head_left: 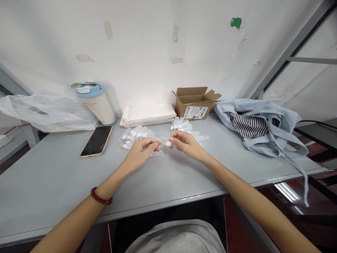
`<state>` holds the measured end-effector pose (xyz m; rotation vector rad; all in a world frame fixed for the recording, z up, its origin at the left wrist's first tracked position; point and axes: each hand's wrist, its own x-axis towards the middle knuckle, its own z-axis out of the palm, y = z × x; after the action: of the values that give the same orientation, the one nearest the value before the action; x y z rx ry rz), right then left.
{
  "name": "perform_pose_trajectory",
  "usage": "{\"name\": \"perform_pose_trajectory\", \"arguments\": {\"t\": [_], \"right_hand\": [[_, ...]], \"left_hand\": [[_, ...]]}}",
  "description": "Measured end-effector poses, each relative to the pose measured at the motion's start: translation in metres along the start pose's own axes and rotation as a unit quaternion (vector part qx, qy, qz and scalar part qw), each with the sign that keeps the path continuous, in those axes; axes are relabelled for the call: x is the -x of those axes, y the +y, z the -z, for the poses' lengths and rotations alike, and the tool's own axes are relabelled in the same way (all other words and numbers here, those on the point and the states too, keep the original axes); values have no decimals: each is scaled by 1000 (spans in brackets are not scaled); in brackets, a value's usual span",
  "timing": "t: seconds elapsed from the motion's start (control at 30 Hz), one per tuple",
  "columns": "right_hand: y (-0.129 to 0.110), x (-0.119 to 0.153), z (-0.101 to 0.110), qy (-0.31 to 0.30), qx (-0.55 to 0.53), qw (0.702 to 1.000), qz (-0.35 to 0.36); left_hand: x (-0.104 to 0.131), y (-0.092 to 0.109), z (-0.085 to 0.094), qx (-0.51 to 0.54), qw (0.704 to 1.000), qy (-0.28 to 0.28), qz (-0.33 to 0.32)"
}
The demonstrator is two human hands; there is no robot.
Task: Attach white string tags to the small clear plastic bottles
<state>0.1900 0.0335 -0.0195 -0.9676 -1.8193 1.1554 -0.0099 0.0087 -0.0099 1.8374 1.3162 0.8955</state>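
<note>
My right hand (184, 143) pinches a small white cap (167, 143) between thumb and fingertips, and a thin pale loop curves up beside it. Facing it, my left hand (143, 151) has thumb and index finger pressed together at a thin, tiny piece by the cap's tip; what exactly it grips is too small to tell. A flat clear plastic piece (157, 153) lies on the table just below the left fingertips. Behind the left hand is a pile of small clear plastic bottles (138, 132) with white tops and loops. More such bottles (181, 124) lie behind the right hand.
On the grey table (163, 182) stand a phone (97, 140) lying flat, a cream and blue tumbler (98, 103), a white plastic bag (50, 112), stacked white trays (149, 115) and an open cardboard box (195, 103). A light blue cloth bag (263, 123) hangs its strap over the right front edge.
</note>
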Motion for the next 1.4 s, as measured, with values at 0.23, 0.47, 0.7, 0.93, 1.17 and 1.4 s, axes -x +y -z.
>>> {"name": "perform_pose_trajectory", "arguments": {"t": [0.23, 0.47, 0.7, 0.93, 1.17, 1.4], "right_hand": [[1, 0, -5, -28, 21, 999, 2], [22, -12, 18, 95, 246, 957, 124], [37, -20, 35, 103, 378, 906, 161], [45, -33, 36, 67, 526, 842, 102], [41, -38, 35, 44, 578, 812, 72], [11, -18, 63, 82, 423, 902, 26]], "left_hand": [[-1, 2, 6, -71, 997, -10, -28], [-4, -14, 35, -151, 987, -38, 32], [-2, -19, 31, -304, 950, 67, -23], [1, -22, 2, -320, 922, -83, -202], [-2, -31, 2, -365, 913, -57, -173], [-1, -32, 6, -401, 902, -53, -150]]}}
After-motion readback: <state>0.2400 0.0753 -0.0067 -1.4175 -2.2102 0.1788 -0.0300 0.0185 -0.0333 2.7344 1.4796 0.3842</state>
